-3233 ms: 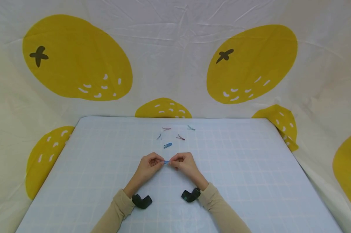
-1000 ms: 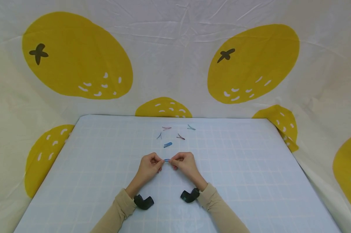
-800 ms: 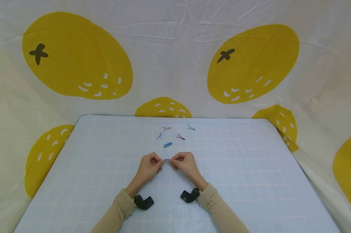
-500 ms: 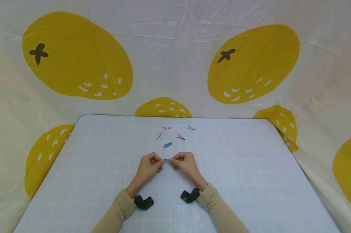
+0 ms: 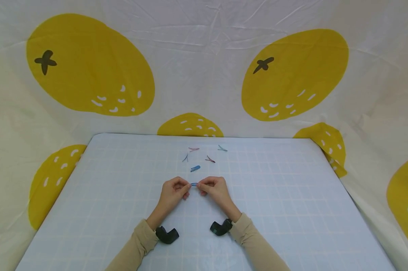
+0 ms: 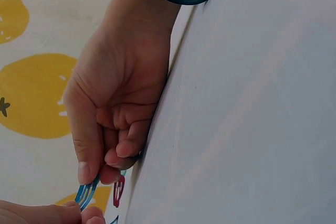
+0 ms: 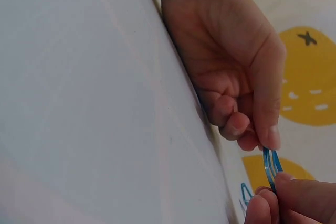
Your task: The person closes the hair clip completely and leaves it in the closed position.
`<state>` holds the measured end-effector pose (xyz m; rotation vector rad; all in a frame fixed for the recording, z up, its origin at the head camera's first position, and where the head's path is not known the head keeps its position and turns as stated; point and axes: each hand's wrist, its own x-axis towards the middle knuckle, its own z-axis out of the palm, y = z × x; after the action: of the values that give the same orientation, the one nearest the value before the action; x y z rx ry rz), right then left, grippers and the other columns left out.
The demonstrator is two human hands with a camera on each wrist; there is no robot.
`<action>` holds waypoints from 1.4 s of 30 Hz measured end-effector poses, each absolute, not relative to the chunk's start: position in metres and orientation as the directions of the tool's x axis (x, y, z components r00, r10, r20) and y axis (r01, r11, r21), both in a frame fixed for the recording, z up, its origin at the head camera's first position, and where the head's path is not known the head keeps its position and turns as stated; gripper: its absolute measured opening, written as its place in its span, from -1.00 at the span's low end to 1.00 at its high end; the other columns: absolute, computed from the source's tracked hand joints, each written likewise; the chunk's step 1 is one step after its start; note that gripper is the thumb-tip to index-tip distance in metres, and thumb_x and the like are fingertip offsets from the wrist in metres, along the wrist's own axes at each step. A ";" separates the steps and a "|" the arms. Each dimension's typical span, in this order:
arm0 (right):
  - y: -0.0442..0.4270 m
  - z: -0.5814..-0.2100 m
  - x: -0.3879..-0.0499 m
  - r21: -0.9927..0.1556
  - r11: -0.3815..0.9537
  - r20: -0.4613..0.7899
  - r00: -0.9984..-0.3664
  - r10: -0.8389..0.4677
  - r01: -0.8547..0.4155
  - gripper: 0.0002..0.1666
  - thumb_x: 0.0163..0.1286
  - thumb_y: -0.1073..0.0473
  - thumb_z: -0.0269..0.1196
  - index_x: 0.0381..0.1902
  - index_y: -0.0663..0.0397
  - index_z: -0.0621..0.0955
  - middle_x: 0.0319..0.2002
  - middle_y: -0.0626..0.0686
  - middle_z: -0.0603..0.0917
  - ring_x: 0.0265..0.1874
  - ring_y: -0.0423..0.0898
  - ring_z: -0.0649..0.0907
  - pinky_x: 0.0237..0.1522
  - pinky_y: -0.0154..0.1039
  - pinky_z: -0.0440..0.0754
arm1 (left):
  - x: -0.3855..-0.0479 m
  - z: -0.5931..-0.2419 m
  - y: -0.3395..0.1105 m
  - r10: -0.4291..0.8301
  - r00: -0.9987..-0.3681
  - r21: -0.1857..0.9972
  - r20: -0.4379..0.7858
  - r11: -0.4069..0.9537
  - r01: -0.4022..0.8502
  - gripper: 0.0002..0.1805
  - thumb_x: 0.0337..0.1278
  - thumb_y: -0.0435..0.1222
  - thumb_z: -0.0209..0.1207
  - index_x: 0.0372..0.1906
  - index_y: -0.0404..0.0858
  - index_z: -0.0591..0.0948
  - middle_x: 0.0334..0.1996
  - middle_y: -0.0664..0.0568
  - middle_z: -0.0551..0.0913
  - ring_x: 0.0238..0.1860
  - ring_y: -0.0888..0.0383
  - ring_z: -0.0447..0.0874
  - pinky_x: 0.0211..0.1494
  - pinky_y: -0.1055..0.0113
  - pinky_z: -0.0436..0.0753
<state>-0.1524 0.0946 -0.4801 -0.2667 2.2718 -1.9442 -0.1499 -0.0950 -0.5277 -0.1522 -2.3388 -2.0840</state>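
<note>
left grip (image 5: 172, 191) and right grip (image 5: 215, 189) each pinching one end of blue hair clip (image 5: 194, 184), held between them. second blue clip (image 5: 195, 168) on bench (image 5: 291, 195) just beyond grips, four more clips (image 5: 210, 159) farther beyond.

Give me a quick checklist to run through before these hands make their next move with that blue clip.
1. Left hand pinching one end of the held clip: ok.
2. Right hand pinching its other end: ok.
3. Held clip snapped fully shut: cannot tell; fingers cover its ends.
4. Near blue clip clear of both hands: ok; it lies apart, just beyond them on the table.
5. Green clip and dark red clip closed: not ok; each is splayed in a V.
</note>
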 end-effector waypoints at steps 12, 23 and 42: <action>0.096 -0.484 -0.154 -0.995 0.096 -0.010 -0.974 -0.225 -0.012 -0.85 0.33 0.37 0.31 -0.27 0.46 0.71 -0.43 0.44 0.68 -0.51 0.16 0.69 -0.39 -0.24 0.68 | -0.149 -0.528 -0.096 0.051 -0.989 0.985 0.136 0.097 0.141 -0.94 0.22 -0.43 0.29 -0.31 -0.39 0.67 -0.62 -0.06 0.63 -0.65 0.10 0.57 -0.53 0.34 0.59; 0.096 -0.497 -0.161 -0.995 0.096 -0.030 -0.981 -0.193 0.011 -0.84 0.32 0.36 0.32 -0.26 0.45 0.71 -0.41 0.42 0.69 -0.52 0.11 0.69 -0.38 -0.21 0.69 | -0.149 -0.527 -0.099 -0.011 -0.974 0.955 0.228 0.198 0.221 -0.95 0.20 -0.36 0.33 -0.25 -0.23 0.74 -0.48 -0.04 0.66 -0.56 0.03 0.56 -0.50 0.39 0.55; 0.095 -0.501 -0.173 -0.988 0.121 -0.111 -0.981 -0.156 0.093 -0.88 0.28 0.32 0.36 -0.32 0.34 0.72 -0.50 0.13 0.71 -0.61 -0.12 0.66 -0.44 -0.28 0.69 | -0.158 -0.507 -0.097 -0.059 -0.998 0.967 -0.036 0.248 -0.050 -0.94 0.20 -0.32 0.33 -0.28 -0.24 0.76 -0.63 -0.01 0.57 -0.69 0.12 0.42 -0.60 0.39 0.40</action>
<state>-0.1728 0.0952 -0.5009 -0.0635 2.2032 -1.9658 -0.1576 -0.0974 -0.5069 0.1074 -2.4759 -1.9185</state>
